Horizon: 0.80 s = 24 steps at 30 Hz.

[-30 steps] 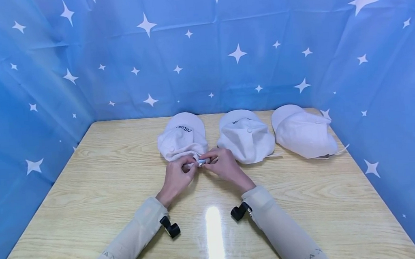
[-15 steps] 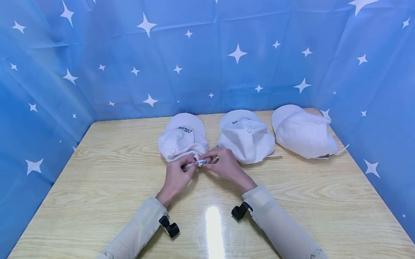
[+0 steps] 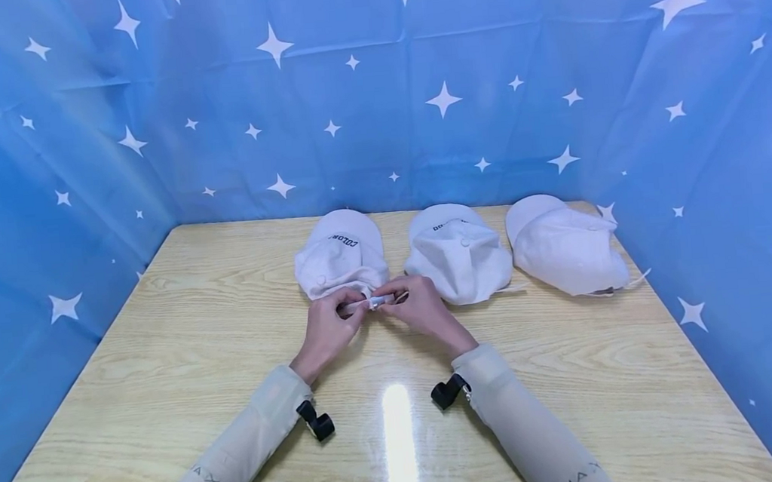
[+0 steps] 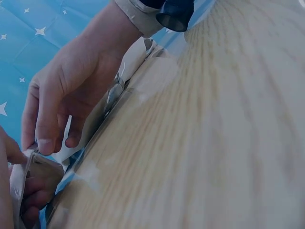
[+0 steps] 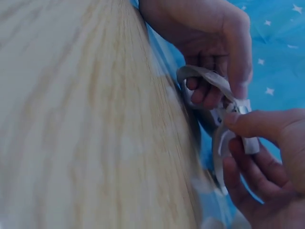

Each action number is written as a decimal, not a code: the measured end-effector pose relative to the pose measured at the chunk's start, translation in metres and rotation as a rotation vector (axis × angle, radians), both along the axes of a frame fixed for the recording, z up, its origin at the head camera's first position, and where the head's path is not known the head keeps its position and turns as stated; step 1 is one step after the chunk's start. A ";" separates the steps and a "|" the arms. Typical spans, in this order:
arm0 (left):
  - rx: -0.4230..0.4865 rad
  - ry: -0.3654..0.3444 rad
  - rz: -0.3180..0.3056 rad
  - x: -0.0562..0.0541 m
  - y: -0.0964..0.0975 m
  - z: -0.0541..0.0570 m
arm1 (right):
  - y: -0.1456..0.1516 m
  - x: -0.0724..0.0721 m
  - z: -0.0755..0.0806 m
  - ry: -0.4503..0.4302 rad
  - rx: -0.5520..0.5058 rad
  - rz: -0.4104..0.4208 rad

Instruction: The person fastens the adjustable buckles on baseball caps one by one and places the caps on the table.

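Note:
The leftmost white cap (image 3: 342,248) lies with its brim away from me and dark lettering on its front. At its near edge, both hands work on its back strap (image 5: 205,74), where a small shiny buckle (image 5: 243,109) shows. My left hand (image 3: 330,327) pinches the strap between thumb and fingers, left of the buckle. On the other side, my right hand (image 3: 422,310) pinches the strap's end piece (image 5: 251,145). Seen from the right wrist, the strap bends in a loop beneath the left hand. Fingers hide part of the strap.
A second white cap (image 3: 459,262) sits just right of the hands, and a third white cap (image 3: 566,246) lies farther right with its strap end sticking out. All are on a wooden table (image 3: 199,377), walled by a blue star-printed cloth (image 3: 375,105).
The near part of the left cap has shifted very slightly right. Both hands keep almost the same place and their pinch on the strap.

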<state>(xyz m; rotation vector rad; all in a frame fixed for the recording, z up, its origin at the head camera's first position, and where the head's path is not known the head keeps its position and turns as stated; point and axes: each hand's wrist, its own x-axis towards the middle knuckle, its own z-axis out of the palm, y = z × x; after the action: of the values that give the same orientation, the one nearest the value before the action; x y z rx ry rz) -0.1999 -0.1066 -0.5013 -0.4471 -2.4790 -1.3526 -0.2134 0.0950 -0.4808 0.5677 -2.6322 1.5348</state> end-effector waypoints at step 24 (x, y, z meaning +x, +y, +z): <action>0.089 -0.027 -0.064 0.001 0.001 0.001 | 0.003 -0.002 -0.004 -0.118 -0.054 0.025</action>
<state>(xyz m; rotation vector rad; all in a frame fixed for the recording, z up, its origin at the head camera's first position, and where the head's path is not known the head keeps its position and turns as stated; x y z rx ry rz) -0.1991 -0.1057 -0.5008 -0.4951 -2.4335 -1.4969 -0.2157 0.0976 -0.4846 0.5234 -2.6680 1.6916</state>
